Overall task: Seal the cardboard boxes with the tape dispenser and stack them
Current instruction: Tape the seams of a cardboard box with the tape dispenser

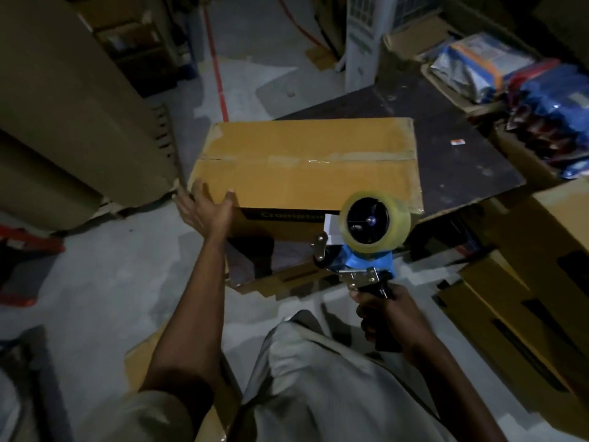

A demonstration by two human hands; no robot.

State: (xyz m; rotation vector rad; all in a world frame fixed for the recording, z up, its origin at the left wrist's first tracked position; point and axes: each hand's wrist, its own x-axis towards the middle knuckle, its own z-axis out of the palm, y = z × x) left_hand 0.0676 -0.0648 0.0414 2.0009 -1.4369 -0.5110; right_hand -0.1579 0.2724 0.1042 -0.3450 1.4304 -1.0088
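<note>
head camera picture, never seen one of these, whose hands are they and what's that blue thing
There is no machine here: a person wears a camera on the head, so you look down along their own arms. A cardboard box with closed flaps lies on a dark table; a shiny strip of tape seems to run along its middle seam. The left hand lies open at the box's near left corner. The right hand grips the handle of the blue thing, a tape dispenser with a roll of clear tape, held in the air just before the box.
</note>
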